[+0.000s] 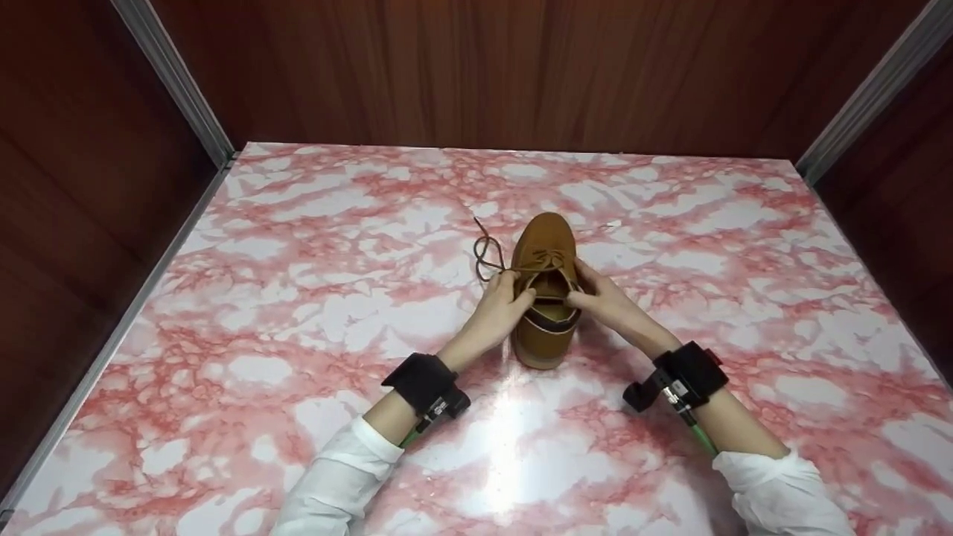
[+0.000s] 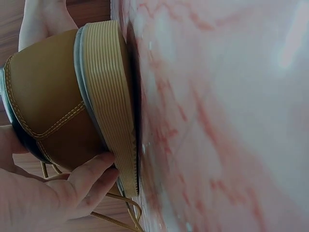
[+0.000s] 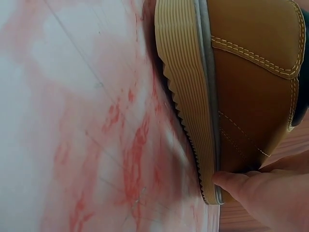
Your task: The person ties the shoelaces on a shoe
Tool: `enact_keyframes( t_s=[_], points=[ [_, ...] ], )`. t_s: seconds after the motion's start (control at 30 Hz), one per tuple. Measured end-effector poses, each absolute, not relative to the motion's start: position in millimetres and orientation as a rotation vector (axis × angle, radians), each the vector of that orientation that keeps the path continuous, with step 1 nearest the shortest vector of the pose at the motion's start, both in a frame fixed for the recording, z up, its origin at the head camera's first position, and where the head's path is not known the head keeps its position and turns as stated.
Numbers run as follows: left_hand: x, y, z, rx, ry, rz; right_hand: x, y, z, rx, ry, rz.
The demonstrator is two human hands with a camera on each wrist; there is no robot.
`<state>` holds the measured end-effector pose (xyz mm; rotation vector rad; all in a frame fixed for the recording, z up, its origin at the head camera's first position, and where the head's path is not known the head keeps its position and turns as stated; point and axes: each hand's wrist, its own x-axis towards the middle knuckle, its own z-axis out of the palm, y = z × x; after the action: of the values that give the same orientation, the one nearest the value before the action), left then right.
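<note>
A tan lace-up shoe sits upright on the table, its toe pointing away and its heel toward me. My left hand grips the left side of the opening, thumb at the collar and fingers along the outer side. On the opposite side my right hand holds the shoe the same way. A loose brown lace trails off to the left, beyond my left fingers. In the left wrist view, the ridged sole and stitched heel show, with fingertips against the upper near the sole. The right wrist view has fingers low on the shoe's side.
The table has a red and white marbled top. Dark wood panels stand behind it and on both sides, with metal strips at the corners. Each wrist wears a black strap with a small camera.
</note>
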<state>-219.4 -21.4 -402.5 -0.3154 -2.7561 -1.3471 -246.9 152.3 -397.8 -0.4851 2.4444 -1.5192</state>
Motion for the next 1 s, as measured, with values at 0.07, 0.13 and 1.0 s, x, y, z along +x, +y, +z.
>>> enact_keyframes(
  t_s=[0.07,0.13,1.0],
  points=[
    [-219,-22,-403,-0.319,-2.755,-1.355,-246,152,-397,-0.488,2.433,-1.524],
    [-219,-22,-403,-0.319,-2.753,-1.357,-245,153,-397,-0.498,2.412,-1.53],
    [-217,-23,-403,-0.29,-2.788,-1.35,-234,145,-383,-0.615,2.493,-1.612]
  ],
)
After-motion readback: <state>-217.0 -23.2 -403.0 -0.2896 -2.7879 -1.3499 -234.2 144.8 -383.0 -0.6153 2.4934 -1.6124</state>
